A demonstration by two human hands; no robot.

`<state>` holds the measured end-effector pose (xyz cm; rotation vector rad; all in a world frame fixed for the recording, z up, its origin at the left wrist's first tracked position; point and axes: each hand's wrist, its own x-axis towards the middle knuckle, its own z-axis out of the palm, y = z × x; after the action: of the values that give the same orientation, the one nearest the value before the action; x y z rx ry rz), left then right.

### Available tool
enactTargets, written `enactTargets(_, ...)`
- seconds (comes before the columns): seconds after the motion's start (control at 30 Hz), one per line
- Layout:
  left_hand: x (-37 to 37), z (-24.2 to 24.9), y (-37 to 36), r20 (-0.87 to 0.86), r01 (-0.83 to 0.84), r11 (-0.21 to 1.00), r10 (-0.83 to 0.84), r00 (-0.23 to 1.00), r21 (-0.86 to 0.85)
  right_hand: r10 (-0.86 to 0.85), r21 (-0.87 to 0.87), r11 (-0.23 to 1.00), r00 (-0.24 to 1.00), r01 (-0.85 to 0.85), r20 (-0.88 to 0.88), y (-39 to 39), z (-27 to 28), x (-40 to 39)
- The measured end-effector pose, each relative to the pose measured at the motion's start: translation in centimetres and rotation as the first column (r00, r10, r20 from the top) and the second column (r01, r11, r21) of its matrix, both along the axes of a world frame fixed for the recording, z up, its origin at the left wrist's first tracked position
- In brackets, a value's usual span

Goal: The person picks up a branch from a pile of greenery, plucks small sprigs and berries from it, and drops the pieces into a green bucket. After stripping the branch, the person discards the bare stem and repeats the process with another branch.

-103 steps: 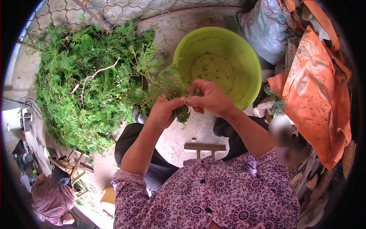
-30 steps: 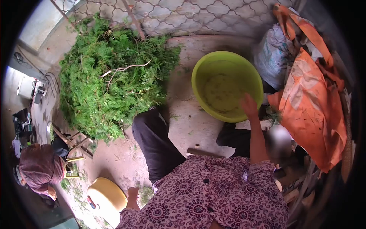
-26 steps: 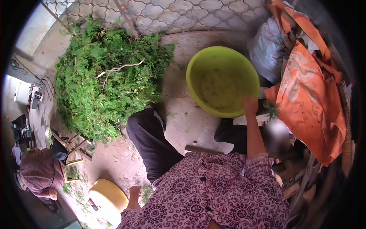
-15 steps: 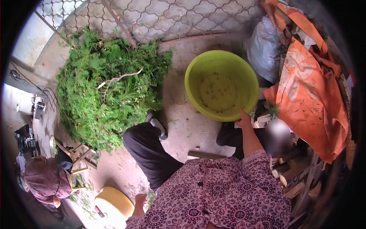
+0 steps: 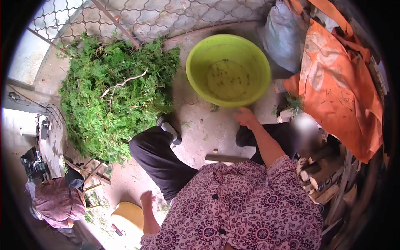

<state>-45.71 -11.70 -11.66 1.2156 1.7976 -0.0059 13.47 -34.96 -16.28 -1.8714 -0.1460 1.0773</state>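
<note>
A wide lime-green plastic basin point(image 5: 200, 79) stands on the concrete floor in front of me, dark bits scattered over its bottom. My right hand point(image 5: 246, 117) is just below its near rim, apart from it, fingers loosely extended and holding nothing. At my left side, my left hand point(image 5: 147, 199) hangs in the air with its fingers apart, nothing visible in it. Nearest to it is a yellow tub point(image 5: 126, 212), partly washed out by bright light. A large heap of green leafy cuttings point(image 5: 116, 100) lies to the left of the basin, a bare forked twig point(image 5: 125, 83) on top.
A wavy wire fence point(image 5: 191, 14) runs along the back. On the right are a stuffed whitish sack point(image 5: 283, 39), an orange tarp point(image 5: 337, 87) and stacked firewood point(image 5: 323, 179). A short wooden piece point(image 5: 225, 158) lies before me. Dark cloth on a chair point(image 5: 58, 200) stands at left.
The basin has moved forward and slightly left, and my right hand has let go of its rim. My left hand has risen a little from beside the yellow tub.
</note>
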Motion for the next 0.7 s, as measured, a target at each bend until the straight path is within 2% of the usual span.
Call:
enactTargets(0.03, 0.9, 0.7, 1.2, 0.068, -0.006, 0.998, 0.002, 0.998, 0.056, 0.289, -0.064, 0.957, 0.944, -0.282, 0.159, 0.3, -1.9, -1.4)
enactTargets(0.07, 1.9, 1.2, 2.3, 0.142, -0.017, 0.993, 0.001, 0.99, 0.113, 0.553, -0.165, 0.833, 0.78, -0.528, 0.293, 1.0, -3.0, -2.8)
enactTargets(0.13, 5.7, 4.4, 3.0, 0.247, -0.068, 0.973, 0.012, 0.969, 0.219, 0.769, -0.366, 0.581, 0.342, -0.727, 0.541, 1.6, 0.0, -7.3)
enactTargets(0.17, 6.6, 5.2, 3.3, 0.242, -0.062, 0.973, 0.007, 0.97, 0.221, 0.779, -0.305, 0.563, 0.37, -0.768, 0.506, 1.4, 1.5, -9.1)
enactTargets(0.23, 7.7, 6.3, 4.0, 0.393, -0.126, 0.968, 0.031, 0.919, 0.217, 0.782, -0.229, 0.553, 0.404, -0.801, 0.474, 1.2, 3.3, -11.7)
enactTargets(0.3, 7.9, 6.7, 4.0, 0.393, -0.116, 0.97, 0.023, 0.919, 0.215, 0.947, -0.379, 0.303, 0.231, -0.874, 0.223, 1.4, 4.0, -12.8)
enactTargets(0.43, 6.7, 6.2, 3.0, 0.346, -0.094, 0.979, 0.026, 0.938, 0.182, 0.961, -0.443, 0.271, 0.217, -0.854, 0.169, 1.2, 4.9, -11.7)
enactTargets(0.5, 6.7, 6.2, 2.6, 0.314, -0.087, 0.983, 0.032, 0.949, 0.161, 0.931, -0.431, 0.356, 0.273, -0.829, 0.244, 0.8, 4.6, -11.6)
enactTargets(0.53, 7.0, 6.4, 2.8, 0.309, -0.081, 0.984, 0.029, 0.95, 0.156, 0.93, -0.429, 0.358, 0.278, -0.829, 0.238, 0.5, 4.4, -12.0)
enactTargets(0.6, 8.2, 7.3, 4.1, 0.367, -0.084, 0.963, -0.016, 0.93, 0.257, 0.95, -0.316, 0.239, 0.154, -0.918, 0.27, -0.3, 4.1, -12.9)
enactTargets(0.63, 9.5, 8.6, 4.7, 0.39, -0.061, 0.945, -0.073, 0.918, 0.321, 0.951, -0.316, 0.24, 0.158, -0.918, 0.265, -0.6, 2.6, -13.9)
enactTargets(0.67, 11.4, 10.3, 5.3, 0.411, -0.04, 0.922, -0.133, 0.902, 0.386, 0.978, -0.207, 0.199, 0.18, -0.958, 0.105, -0.8, 0.1, -15.1)
enactTargets(0.7, 13.4, 12.4, 5.8, 0.334, 0.038, 0.879, -0.22, 0.916, 0.476, 0.982, -0.087, 0.175, 0.18, -0.981, -0.058, -1.0, -1.2, -15.8)
